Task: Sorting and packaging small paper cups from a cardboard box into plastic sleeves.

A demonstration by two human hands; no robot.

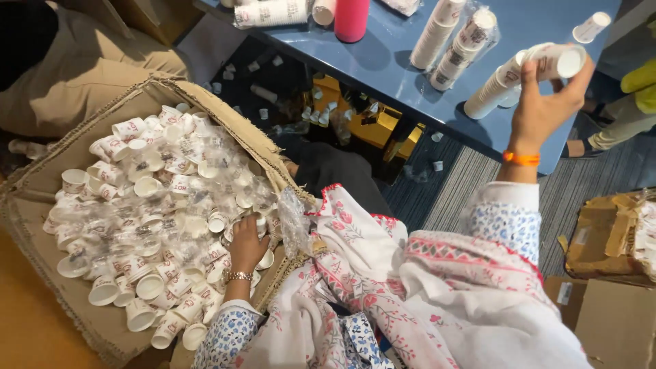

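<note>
Left hand [246, 246] in cups [147, 205]; right hand [547, 102] holds stack [557, 60] pointing right.

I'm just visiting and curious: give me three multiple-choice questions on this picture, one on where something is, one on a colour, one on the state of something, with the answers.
1. Where is the left hand?
A. In the cardboard box among the loose cups
B. On the blue table
C. On the floor

2. What colour is the band on the right wrist?
A. Green
B. Orange
C. Black

3. What is the right hand doing?
A. Lying flat and empty
B. Holding a stack of paper cups up by the table
C. Gripping the pink bottle

Answers:
1 A: the hand sits among the white cups in the open box.
2 B: an orange band circles the raised wrist.
3 B: its fingers close round the stack's end, with the bottle standing apart on the table.
</note>
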